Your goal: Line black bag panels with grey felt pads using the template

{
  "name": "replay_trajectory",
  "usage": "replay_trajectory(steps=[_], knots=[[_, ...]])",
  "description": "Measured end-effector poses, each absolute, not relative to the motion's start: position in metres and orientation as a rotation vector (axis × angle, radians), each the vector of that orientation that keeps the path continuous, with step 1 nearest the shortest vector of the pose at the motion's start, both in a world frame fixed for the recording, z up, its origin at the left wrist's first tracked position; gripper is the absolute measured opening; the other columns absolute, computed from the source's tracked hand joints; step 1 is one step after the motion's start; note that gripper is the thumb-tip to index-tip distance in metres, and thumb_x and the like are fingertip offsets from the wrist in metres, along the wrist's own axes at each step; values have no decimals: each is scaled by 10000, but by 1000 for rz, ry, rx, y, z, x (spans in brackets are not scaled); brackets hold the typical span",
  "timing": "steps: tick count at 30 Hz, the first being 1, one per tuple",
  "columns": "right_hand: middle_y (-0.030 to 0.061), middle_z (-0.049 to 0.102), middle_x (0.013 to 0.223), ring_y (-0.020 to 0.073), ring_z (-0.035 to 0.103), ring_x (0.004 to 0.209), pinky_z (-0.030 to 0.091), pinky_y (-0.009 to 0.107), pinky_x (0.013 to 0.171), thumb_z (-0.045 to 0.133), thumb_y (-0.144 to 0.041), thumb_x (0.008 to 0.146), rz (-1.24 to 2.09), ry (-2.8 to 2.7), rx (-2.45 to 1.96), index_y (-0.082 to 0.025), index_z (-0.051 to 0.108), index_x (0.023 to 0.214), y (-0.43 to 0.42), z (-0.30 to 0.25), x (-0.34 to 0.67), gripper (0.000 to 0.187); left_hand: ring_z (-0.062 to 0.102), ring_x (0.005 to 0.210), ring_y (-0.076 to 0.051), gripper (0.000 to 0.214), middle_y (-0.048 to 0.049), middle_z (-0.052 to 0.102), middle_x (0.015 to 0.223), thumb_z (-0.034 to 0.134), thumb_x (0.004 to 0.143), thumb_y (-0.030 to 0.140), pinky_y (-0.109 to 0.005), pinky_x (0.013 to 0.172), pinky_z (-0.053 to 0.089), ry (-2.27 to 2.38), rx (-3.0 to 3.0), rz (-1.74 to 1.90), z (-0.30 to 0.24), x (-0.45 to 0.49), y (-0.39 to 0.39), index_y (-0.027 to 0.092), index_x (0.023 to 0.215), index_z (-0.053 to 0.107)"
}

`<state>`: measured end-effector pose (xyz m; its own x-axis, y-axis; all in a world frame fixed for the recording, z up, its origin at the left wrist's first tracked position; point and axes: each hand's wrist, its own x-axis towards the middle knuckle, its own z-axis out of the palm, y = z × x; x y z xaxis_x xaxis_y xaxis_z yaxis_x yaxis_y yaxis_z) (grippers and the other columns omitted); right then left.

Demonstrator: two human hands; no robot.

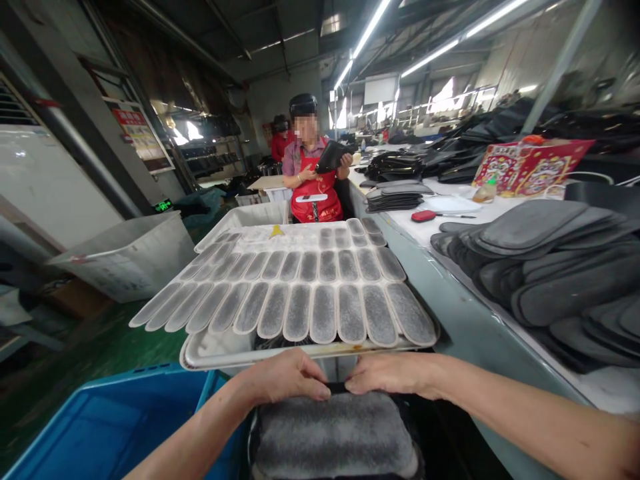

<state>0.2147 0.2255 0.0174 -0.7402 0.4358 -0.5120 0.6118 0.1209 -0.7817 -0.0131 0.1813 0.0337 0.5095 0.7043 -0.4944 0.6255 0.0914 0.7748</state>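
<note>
Closest of all, just before the near rim of the white tray (240,357): a grey fleecy pad (333,433), lying flat, with its far end almost under that rim. On the dark far edge of the pad: the left hand (287,377) and the right hand (387,373), fingertips nearly meeting, both closed in a narrow pinch on this edge.

Left of the tray's near corner, and lower: a blue crate (115,427).

On the tray itself: rows of oval grey insoles (323,313), side by side, with the front row reaching over the near rim. Near the far end of the tray: a small yellow piece (276,231).

Just beside the tray, on its right: the long table (450,313). On the table, right of the tray's middle: a pile of dark grey insoles (550,267), overlapping one another.

Left of the tray, well apart: a white bin (130,257), tilted.

Beyond the tray's far right corner, on the table: a red-handled tool (424,215) and a stack of dark flat pieces (400,197). Farther right: a red printed box (530,163).

Behind the far end of the tray: a person in a red apron (313,193), holding a dark flat piece (331,157) in both hands.
</note>
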Motion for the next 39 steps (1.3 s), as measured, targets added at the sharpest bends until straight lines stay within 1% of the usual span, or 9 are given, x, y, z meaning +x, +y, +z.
replay_trajectory(steps=[7, 14, 18, 22, 25, 28, 32, 36, 39], knots=[[-33, 399, 705, 134, 370, 694, 241, 265, 598, 589, -346, 707, -1795, 2033, 1196, -190, 552, 675, 224, 22, 235, 163, 477, 654, -132, 323, 23, 624, 684, 676, 691, 404, -222, 611, 340, 1184, 1579, 79, 32, -13, 187, 179, 896, 783], [8, 504, 893, 163, 426, 812, 329, 272, 665, 530, -593, 824, -1777, 2018, 1234, -205, 607, 900, 233, 24, 235, 402, 497, 676, -142, 328, 24, 617, 673, 694, 661, 394, -225, 627, 340, 1215, 1620, 82, 34, -11, 188, 172, 883, 788], [-32, 418, 706, 133, 370, 681, 296, 258, 592, 619, -506, 759, -1748, 2042, 1107, -194, 554, 720, 238, 17, 233, 322, 482, 652, -133, 332, 29, 596, 663, 687, 652, 406, -224, 604, 335, 1209, 1616, 70, 33, -11, 190, 163, 859, 779], [-55, 309, 620, 114, 301, 590, 242, 254, 522, 554, -533, 791, -1750, 2125, 1038, -207, 443, 652, 237, 13, 234, 371, 419, 603, -108, 237, 49, 508, 625, 636, 707, 373, -223, 556, 291, 1187, 1657, 66, 39, -11, 189, 164, 775, 725], [-57, 307, 616, 109, 290, 574, 227, 261, 511, 498, -575, 827, -1739, 2181, 1006, -211, 431, 667, 237, 12, 235, 404, 298, 528, -94, 306, 61, 339, 551, 552, 789, 399, -250, 495, 219, 1157, 1687, 47, 46, -6, 188, 182, 572, 542], [-62, 292, 571, 101, 272, 546, 203, 277, 511, 514, -563, 832, -1676, 2247, 960, -204, 421, 616, 240, 10, 232, 430, 268, 512, -97, 404, 57, 275, 533, 519, 819, 432, -270, 485, 193, 1182, 1705, 51, 47, 4, 188, 197, 512, 401], [-59, 306, 535, 95, 272, 547, 183, 296, 537, 588, -414, 797, -1611, 2317, 923, -186, 424, 528, 245, 9, 221, 389, 299, 533, -102, 305, 54, 316, 546, 548, 779, 381, -268, 499, 200, 1188, 1707, 67, 41, 14, 190, 196, 550, 469], [-66, 273, 496, 93, 236, 529, 152, 302, 527, 646, -377, 726, -1636, 2259, 1023, -186, 448, 511, 245, 9, 211, 350, 312, 551, -104, 261, 52, 341, 559, 569, 752, 388, -260, 516, 214, 1119, 1677, 49, 36, 13, 196, 193, 584, 526], [-62, 314, 515, 103, 274, 557, 161, 295, 528, 675, -344, 682, -1640, 2245, 1157, -180, 508, 547, 242, 10, 210, 270, 310, 562, -104, 265, 53, 350, 568, 578, 762, 403, -255, 530, 223, 1081, 1676, 51, 34, 11, 203, 187, 608, 587]])
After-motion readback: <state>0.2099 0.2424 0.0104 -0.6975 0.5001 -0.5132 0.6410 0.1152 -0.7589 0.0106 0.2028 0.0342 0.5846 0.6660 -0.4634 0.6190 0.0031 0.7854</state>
